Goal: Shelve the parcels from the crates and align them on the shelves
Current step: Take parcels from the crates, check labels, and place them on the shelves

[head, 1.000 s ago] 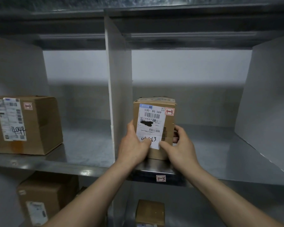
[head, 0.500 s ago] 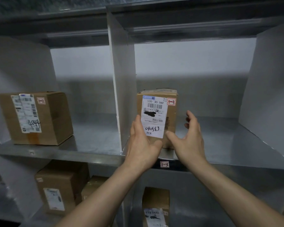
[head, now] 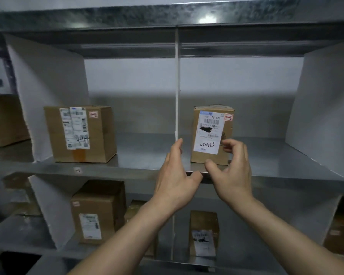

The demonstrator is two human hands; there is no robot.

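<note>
A small upright cardboard parcel (head: 211,135) with a white label marked 040563 stands near the front edge of the metal shelf (head: 266,167), just right of the white divider (head: 176,86). My left hand (head: 175,179) hovers in front of the divider, fingers relaxed, off the parcel. To the parcel's lower right my right hand (head: 232,171) is loosely curled and holds nothing. A wider labelled parcel (head: 81,133) sits in the bay to the left.
White side panels (head: 324,108) bound the bays. On the lower shelf stand more parcels: one at the left (head: 95,213), one under the small parcel (head: 204,233). Another box (head: 4,120) shows at the far left.
Both hands have let go of the small parcel and drawn back towards me. The view has shifted right and back, so the left bay shows more fully.
</note>
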